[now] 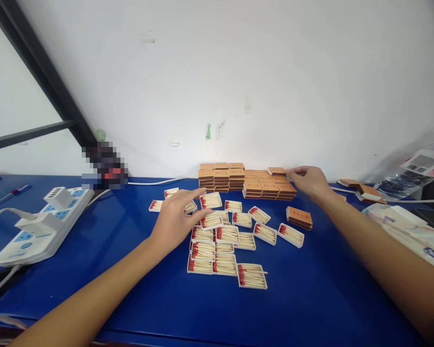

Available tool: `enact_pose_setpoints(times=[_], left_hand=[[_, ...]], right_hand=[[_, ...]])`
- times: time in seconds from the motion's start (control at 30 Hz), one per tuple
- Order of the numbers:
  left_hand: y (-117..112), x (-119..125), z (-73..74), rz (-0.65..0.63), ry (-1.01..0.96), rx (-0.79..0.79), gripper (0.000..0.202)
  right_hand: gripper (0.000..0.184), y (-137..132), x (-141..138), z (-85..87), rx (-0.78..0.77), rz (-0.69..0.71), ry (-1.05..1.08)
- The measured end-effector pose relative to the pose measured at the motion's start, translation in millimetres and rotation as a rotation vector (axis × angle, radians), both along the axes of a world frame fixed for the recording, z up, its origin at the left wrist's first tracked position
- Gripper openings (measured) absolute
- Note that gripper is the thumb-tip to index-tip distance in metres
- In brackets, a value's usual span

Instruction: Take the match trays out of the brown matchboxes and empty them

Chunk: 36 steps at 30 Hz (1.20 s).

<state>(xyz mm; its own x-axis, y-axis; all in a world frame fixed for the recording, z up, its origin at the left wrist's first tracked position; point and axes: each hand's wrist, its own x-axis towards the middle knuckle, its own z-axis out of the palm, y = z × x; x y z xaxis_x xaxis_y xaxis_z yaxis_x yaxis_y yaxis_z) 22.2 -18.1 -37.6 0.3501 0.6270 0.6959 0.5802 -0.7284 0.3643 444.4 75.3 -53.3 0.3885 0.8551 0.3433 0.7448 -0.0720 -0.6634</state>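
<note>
My left hand has its thumb and index finger at opposite long edges of a white matchbox tray filled with red-tipped matches. Just below the thumb lies another filled tray, on top of piled trays. At the back, my right hand has its fingertips at the right end of an orange matchbox, which rests on a low block of stacked matchboxes. Whether the thumb grips beneath that end is partly hidden. A taller stack of matchboxes adjoins on the left.
More filled trays are spread over the blue table. Two stacked matchboxes lie right of them, and loose ones farther right. A power strip with plugs stands left; a tissue pack lies right. A wall rises behind.
</note>
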Motion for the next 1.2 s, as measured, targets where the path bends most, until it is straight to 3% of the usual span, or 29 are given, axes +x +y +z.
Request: enact_pose_setpoints(times=[0.13,0.27,0.5,0.67,0.8,0.93,1.07,1.13,1.2], left_hand=[[0,-2,4.0,-0.005,0.004,-0.011,0.040],[2,-5,10.8,0.001,-0.013,-0.054,0.037],[-7,3,17.9,-0.136,-0.007,-0.156,0.038],[-10,4,18.2,-0.141,0.015,-0.160,0.039],[0,-4,16.9,-0.075,-0.006,-0.127,0.039],[8,-10,15.7,0.018,-0.047,-0.152,0.039],[1,-2,18.0,-0.070,-0.062,-0.195,0.039],[-7,5,19.5,-0.121,-0.040,-0.163,0.044],[-14,11,20.5,-0.154,-0.023,-0.127,0.045]], right_hand=[[0.026,-8,-3,3.5,0.002,-0.066,-0.080],[0.038,-16,-12,7.7,0.113,0.073,-0.298],[0.033,-8,-24,7.8,0.066,0.050,-0.360],[0.024,-36,-17,25.9,0.163,0.107,-0.427],[0.018,-63,-23,42.2,0.120,0.236,-0.388],[0.023,-80,-60,42.7,0.128,0.402,-0.328],[0.040,-103,-120,36.1,0.128,0.765,-0.144],[0.052,-115,-143,34.6,0.166,0.893,-0.131],[0.053,-124,-157,34.7,0.221,0.974,-0.137]])
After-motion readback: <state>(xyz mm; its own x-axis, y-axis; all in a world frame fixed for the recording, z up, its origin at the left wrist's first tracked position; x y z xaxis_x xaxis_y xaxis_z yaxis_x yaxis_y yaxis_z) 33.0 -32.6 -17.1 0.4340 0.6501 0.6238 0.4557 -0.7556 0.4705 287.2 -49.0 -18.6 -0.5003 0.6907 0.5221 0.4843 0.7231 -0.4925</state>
